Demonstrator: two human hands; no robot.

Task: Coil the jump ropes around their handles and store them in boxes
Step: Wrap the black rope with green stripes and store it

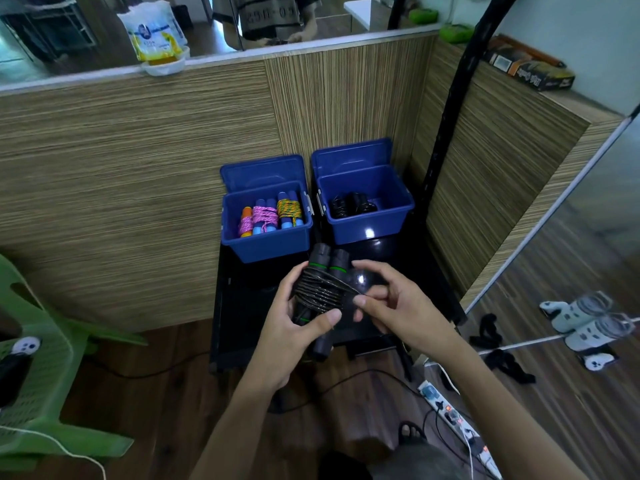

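My left hand [292, 320] grips a pair of black jump rope handles [323, 263] with green rings, held side by side above a black table [242, 306]. Black rope [320, 289] is coiled several turns around them. My right hand [384, 299] pinches the loose rope end just right of the coil. Behind stand two open blue boxes. The left box [266, 242] holds three coiled ropes, two pink and one yellow-green, on blue and orange handles. The right box [367, 223] holds a coiled black rope [351, 204].
A striped wooden partition [138, 188] closes off the back and right. A green plastic chair [41, 375] stands at left. A power strip [453, 420] and cables lie on the wooden floor at lower right. A black pole [446, 126] rises beside the right box.
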